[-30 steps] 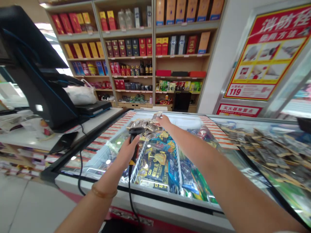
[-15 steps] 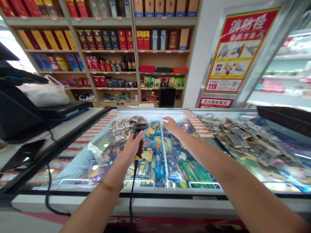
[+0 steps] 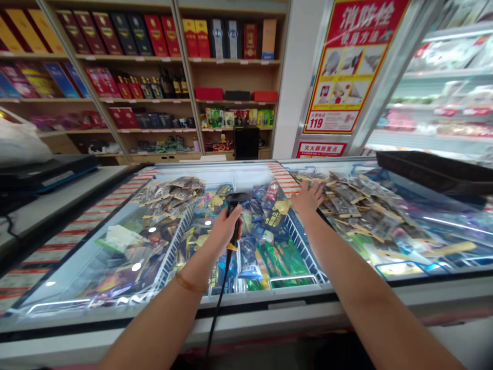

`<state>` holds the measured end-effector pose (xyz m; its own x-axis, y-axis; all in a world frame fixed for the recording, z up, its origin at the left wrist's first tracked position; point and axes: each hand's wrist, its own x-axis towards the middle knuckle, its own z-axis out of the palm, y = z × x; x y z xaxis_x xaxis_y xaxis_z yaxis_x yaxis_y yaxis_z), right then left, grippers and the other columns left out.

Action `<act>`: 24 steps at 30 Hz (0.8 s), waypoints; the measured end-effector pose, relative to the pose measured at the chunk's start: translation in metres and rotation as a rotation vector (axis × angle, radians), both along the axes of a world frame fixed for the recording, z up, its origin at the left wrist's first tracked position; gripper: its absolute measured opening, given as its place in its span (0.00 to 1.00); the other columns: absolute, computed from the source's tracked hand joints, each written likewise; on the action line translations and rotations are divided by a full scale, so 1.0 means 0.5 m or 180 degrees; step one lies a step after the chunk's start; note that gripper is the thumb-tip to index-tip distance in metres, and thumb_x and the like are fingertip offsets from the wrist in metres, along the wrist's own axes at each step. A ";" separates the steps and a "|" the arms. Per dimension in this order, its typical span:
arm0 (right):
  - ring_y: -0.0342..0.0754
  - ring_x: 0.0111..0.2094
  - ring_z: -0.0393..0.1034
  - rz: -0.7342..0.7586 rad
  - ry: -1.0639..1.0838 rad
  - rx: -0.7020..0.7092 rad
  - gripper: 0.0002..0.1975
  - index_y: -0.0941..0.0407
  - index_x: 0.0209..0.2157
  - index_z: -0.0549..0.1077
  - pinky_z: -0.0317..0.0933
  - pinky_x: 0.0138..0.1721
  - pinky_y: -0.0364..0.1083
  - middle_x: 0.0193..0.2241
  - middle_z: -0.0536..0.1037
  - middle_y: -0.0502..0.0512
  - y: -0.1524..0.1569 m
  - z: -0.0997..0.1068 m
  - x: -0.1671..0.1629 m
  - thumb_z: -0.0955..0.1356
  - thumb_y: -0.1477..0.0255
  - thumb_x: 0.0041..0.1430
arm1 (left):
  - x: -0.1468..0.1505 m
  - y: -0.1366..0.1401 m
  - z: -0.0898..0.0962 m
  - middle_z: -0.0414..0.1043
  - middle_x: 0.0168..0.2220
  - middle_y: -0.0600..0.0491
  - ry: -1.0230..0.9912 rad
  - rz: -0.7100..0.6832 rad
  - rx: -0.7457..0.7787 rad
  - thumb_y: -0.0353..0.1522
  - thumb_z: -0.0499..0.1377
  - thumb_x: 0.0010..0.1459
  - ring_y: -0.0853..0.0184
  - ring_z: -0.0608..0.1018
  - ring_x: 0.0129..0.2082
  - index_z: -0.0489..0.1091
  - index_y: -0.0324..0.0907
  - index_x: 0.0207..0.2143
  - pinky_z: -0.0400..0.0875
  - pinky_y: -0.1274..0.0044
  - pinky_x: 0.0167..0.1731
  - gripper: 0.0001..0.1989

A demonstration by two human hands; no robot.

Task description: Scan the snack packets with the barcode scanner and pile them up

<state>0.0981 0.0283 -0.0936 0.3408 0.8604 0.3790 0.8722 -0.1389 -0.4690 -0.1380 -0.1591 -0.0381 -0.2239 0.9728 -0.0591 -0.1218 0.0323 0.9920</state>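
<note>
Scanner (image 3: 238, 197), black with a yellow-orange band low on its handle, stands upright in the left hand (image 3: 227, 226), whose fingers curl closed round the grip above the middle of the freezer (image 3: 77, 339). Its cord (image 3: 220, 308) drops over the near edge. The right hand (image 3: 308, 198) has its fingers spread wide, gripping nothing, at the left edge of the right-hand packets (image 3: 342, 205); whether it touches them, I cannot tell. The left-hand packets (image 3: 173, 195) lie towards the far left corner. No print on either heap is legible. Under the glass, a dark bag (image 3: 274, 218) bears yellow characters too small to read surely, near green bags (image 3: 285, 257). Beyond the far edge, a red-and-yellow poster (image 3: 342, 72) reads 消防栓, 使用方法 and 119; the red sign (image 3: 321, 149) below it reads 灭火器放置点. Lettering on the shelved boxes (image 3: 165, 36) is blurred.
</note>
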 end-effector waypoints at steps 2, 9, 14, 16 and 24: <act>0.71 0.72 0.37 0.0069 -0.0068 -0.0270 0.32 0.57 0.66 0.64 0.40 0.66 0.68 0.72 0.48 0.69 0.005 0.000 0.001 0.66 0.63 0.63 | -0.008 -0.008 -0.009 0.67 0.20 0.61 0.0085 0.0029 0.0008 0.56 0.66 0.47 0.74 0.67 0.13 0.62 0.44 0.33 0.62 0.80 0.12 0.28; 0.67 0.63 0.57 0.0469 -0.0349 -0.0349 0.16 0.56 0.48 0.78 0.50 0.62 0.64 0.59 0.67 0.68 -0.015 0.018 -0.008 0.64 0.65 0.66 | -0.019 -0.014 -0.017 0.67 0.19 0.61 0.0258 -0.0012 -0.0006 0.56 0.65 0.48 0.74 0.66 0.12 0.63 0.44 0.33 0.62 0.80 0.12 0.27; 0.63 0.55 0.67 0.1022 -0.0261 -0.0246 0.18 0.57 0.49 0.74 0.56 0.58 0.61 0.50 0.75 0.66 -0.020 0.018 -0.036 0.65 0.59 0.67 | -0.015 -0.009 -0.029 0.66 0.20 0.60 0.0423 -0.0156 0.0047 0.55 0.66 0.49 0.73 0.67 0.13 0.62 0.44 0.33 0.61 0.80 0.12 0.27; 0.63 0.56 0.67 0.0983 -0.0164 -0.0140 0.24 0.59 0.55 0.70 0.56 0.59 0.61 0.52 0.75 0.68 -0.021 0.013 -0.046 0.63 0.57 0.68 | -0.013 -0.010 -0.032 0.66 0.20 0.60 0.0433 -0.0194 0.0043 0.55 0.66 0.49 0.73 0.67 0.13 0.62 0.44 0.33 0.62 0.80 0.12 0.27; 0.67 0.61 0.63 0.1909 -0.0662 -0.0362 0.27 0.54 0.53 0.76 0.55 0.60 0.62 0.57 0.73 0.67 -0.023 0.009 -0.051 0.67 0.49 0.63 | -0.009 -0.015 -0.033 0.66 0.21 0.61 0.0596 -0.0329 0.0070 0.53 0.64 0.53 0.73 0.67 0.13 0.61 0.45 0.33 0.63 0.80 0.13 0.24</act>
<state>0.0726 0.0167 -0.0889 -0.2827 0.9172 0.2806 0.8849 0.3623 -0.2928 -0.1423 -0.1667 -0.0546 -0.1278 0.9918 -0.0042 0.0677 0.0130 0.9976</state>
